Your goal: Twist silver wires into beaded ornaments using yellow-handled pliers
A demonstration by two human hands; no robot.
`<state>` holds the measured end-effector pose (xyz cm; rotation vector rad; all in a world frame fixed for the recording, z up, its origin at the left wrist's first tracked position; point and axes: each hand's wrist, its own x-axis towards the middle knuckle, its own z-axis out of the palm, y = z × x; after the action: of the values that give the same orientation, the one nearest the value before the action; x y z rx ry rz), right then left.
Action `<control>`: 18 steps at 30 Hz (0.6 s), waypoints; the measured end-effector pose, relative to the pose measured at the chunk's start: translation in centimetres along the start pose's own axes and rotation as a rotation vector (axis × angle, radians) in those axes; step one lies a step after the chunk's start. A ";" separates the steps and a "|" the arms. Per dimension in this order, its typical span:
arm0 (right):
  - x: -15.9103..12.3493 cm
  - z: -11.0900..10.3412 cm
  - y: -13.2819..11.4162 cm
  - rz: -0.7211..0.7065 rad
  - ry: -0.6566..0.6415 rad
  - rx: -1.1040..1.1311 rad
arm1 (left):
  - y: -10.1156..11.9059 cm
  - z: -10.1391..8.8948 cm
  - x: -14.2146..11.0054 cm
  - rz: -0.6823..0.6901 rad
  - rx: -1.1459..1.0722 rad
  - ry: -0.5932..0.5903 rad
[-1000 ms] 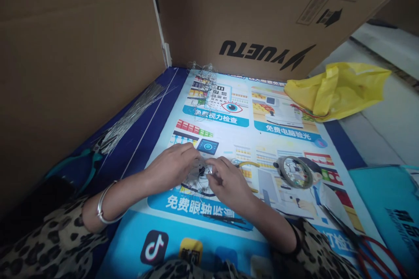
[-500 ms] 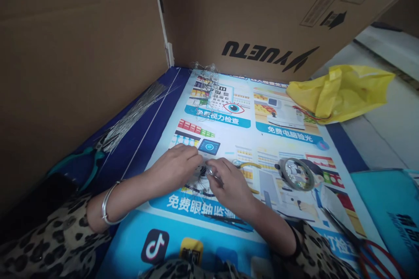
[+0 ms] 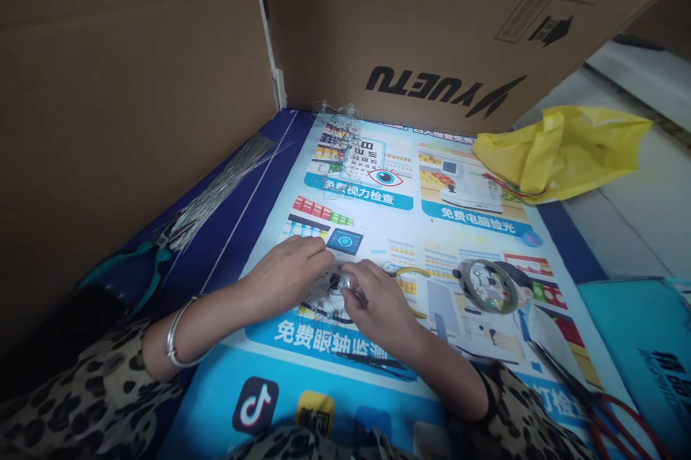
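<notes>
Over the printed poster my left hand point(image 3: 294, 269) and my right hand point(image 3: 378, 301) meet, fingertips almost touching. Between and below them is a tangle of thin silvery wire point(image 3: 324, 298), partly hidden by the fingers. Both hands are closed in a pinch on this wire, thumb and fingers of the right one curled together. The left fingertips point down and are mostly hidden. Yellow-handled pliers point(image 3: 413, 272) lie just behind my right hand, largely covered by it.
Cardboard walls point(image 3: 432, 21) enclose the back and left. Straight wires point(image 3: 221, 186) and teal-handled pliers point(image 3: 156, 258) lie at left; twisted wire pieces point(image 3: 342, 132) at the back. Rightward are a tape roll point(image 3: 491, 287), red-handled scissors point(image 3: 599, 402), a yellow bag point(image 3: 561, 154) and a teal bag point(image 3: 637, 345).
My left fingertips have shifted very slightly to the right, and the wire between the hands has moved a little. My right hand stays almost in place. Everything else lies as before.
</notes>
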<state>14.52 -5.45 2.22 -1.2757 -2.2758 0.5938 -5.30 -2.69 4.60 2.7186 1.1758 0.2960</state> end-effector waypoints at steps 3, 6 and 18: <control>0.0 0.0 -0.1 0.018 -0.016 0.000 | -0.1 0.1 0.1 -0.039 0.013 -0.007; -0.1 -0.1 -0.2 0.029 -0.046 -0.003 | -0.1 0.2 0.1 -0.065 -0.026 0.000; -3.2 -5.9 3.1 0.074 -0.089 -0.553 | -0.2 -0.3 0.1 -0.079 -0.172 0.099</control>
<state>21.50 -5.96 4.61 -1.6105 -2.5776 0.0315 -5.38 -2.48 4.82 2.5284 1.2190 0.5022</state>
